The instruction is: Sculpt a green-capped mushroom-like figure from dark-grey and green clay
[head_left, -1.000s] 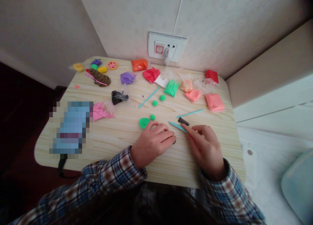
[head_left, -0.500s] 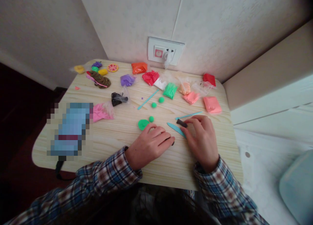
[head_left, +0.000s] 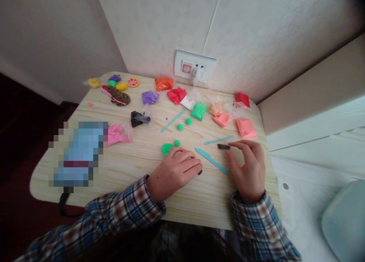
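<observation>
My left hand (head_left: pixel 174 172) lies on the wooden table (head_left: pixel 137 161) with its fingers together, pressing a small dark clay piece (head_left: pixel 200 172) that peeks out under the fingertips. A flat green clay disc (head_left: pixel 167 149) and a small green ball (head_left: pixel 177 143) sit just beyond its knuckles. My right hand (head_left: pixel 248 167) arches over the table, thumb and index fingertip pinching the right end of a dark clay roll (head_left: pixel 223 146). A teal plastic knife (head_left: pixel 211 160) lies between the two hands, and a thin teal stick (head_left: pixel 219 140) lies beyond the roll.
Several bags of coloured clay lie along the back: orange (head_left: pixel 163 83), red (head_left: pixel 176 95), green (head_left: pixel 199 110), purple (head_left: pixel 149 97), pink (head_left: pixel 246 127). Finished clay shapes (head_left: pixel 118 96) sit at the far left. A blurred blue object (head_left: pixel 80 151) lies at left. A wall socket (head_left: pixel 194 66) is behind.
My right hand picked up the dark clay roll next to the knife and carried it to the right, away from the knife. My left hand stayed over its clay piece.
</observation>
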The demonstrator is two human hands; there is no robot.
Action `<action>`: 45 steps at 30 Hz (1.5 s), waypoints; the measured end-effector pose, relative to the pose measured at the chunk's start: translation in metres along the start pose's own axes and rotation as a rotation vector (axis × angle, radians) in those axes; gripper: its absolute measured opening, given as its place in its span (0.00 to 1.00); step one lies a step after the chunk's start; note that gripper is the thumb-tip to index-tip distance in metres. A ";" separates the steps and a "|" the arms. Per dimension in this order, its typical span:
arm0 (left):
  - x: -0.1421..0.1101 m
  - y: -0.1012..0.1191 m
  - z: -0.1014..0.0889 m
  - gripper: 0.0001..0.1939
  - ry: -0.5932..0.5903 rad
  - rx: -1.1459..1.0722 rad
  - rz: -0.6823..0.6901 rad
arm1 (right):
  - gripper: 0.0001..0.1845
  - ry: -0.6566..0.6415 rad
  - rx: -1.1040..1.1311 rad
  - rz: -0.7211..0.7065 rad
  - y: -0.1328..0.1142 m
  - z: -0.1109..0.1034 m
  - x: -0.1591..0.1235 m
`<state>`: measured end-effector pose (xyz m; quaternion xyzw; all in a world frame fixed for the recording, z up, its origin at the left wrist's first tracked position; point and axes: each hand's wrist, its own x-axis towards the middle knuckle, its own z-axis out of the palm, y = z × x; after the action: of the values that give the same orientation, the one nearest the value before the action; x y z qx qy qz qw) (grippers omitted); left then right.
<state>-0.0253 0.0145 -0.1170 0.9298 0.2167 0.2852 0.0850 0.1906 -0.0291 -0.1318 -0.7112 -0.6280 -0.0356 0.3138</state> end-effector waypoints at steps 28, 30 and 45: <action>-0.030 -0.018 -0.028 0.11 0.254 -0.007 -0.120 | 0.40 -0.607 0.067 -0.656 -0.055 0.006 -0.043; -0.030 -0.018 -0.027 0.11 0.252 -0.006 -0.116 | 0.39 -0.593 0.071 -0.592 -0.055 0.005 -0.042; -0.037 -0.024 -0.035 0.11 0.276 -0.006 -0.133 | 0.41 -0.615 0.027 -0.571 -0.063 0.005 -0.043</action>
<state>-0.0812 0.0201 -0.1129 0.8650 0.2868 0.4048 0.0758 0.1221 -0.0638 -0.1294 -0.4819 -0.8648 0.1009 0.0985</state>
